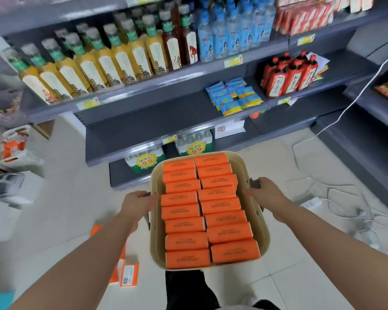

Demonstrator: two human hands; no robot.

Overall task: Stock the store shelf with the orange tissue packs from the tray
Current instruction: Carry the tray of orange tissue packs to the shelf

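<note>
A beige tray is held in the air in front of me, filled with two rows of several orange tissue packs lying flat. My left hand grips the tray's left handle, fingers curled round the rim. My right hand grips the dark handle on the right side. The grey store shelf stands just beyond the tray, its middle board mostly bare on the left.
Blue snack packets lie at the right of that shelf board. Yellow drink bottles and water bottles fill the board above. Water multipacks sit below. Loose orange packs and white cables lie on the floor.
</note>
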